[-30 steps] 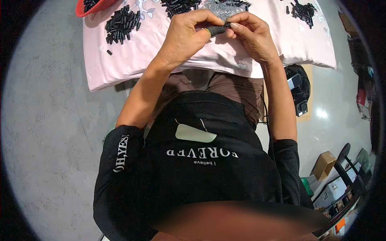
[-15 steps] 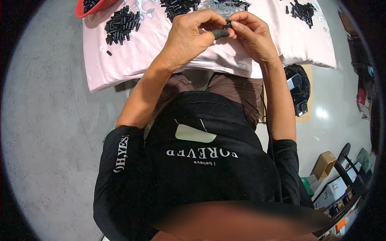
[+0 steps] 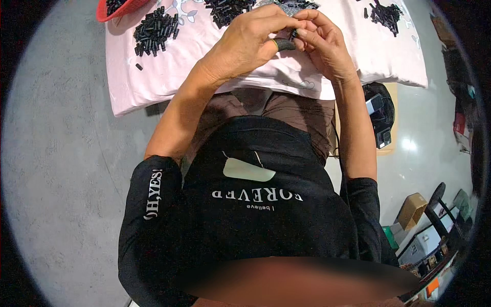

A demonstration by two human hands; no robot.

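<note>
Both hands meet over the near part of a pink cloth-covered table (image 3: 138, 92). My left hand (image 3: 245, 43) wears a black finger cover (image 3: 285, 44) with a yellow edge on its thumb. Its fingers are closed in a pinch against the fingertips of my right hand (image 3: 326, 45). Between thumb and fingers, my right hand grips a small black cylindrical piece (image 3: 293, 34). Most of that piece is covered by the fingertips, so its exact kind does not show. Whether the left fingers also hold a part is hidden.
Heaps of short black cylindrical pieces lie at the left (image 3: 155, 31), the back middle (image 3: 225, 11) and the right (image 3: 385, 19). A clear plastic bag (image 3: 286, 8) is behind my hands. One loose piece (image 3: 139, 66) lies apart. A red basket (image 3: 113, 13) stands far left.
My left hand has shifted slightly right, and its fingertips have come together with those of my right hand. The black piece now shows less between the fingers.
</note>
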